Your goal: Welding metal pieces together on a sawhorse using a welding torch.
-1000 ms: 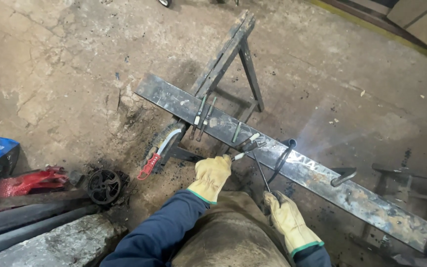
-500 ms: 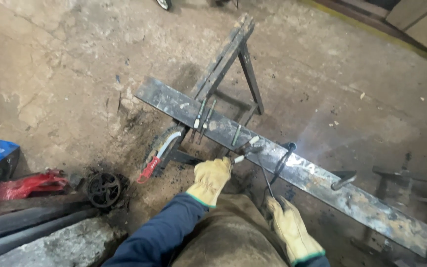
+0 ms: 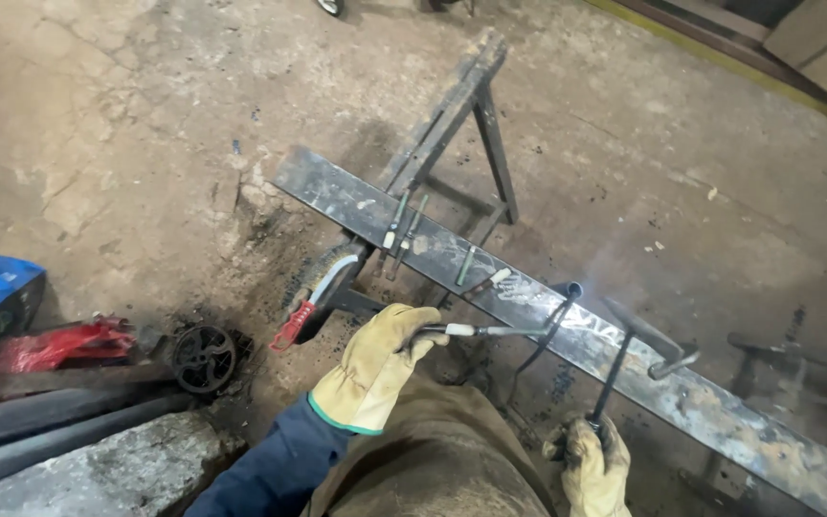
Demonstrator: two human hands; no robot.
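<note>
Left hand (image 3: 375, 369) fingers closed around thin rod (image 3: 490, 331), long axis pointing right toward steel bar (image 3: 452, 251).

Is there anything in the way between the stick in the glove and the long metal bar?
Nothing visible blocks it. The left hand holds the welding rod, whose tip reaches the flat steel bar near the small pipe piece. Loose rods lie farther up the bar, off to the side.

Dim, even light; soft shadows; slight wide-angle edge distortion.
</note>
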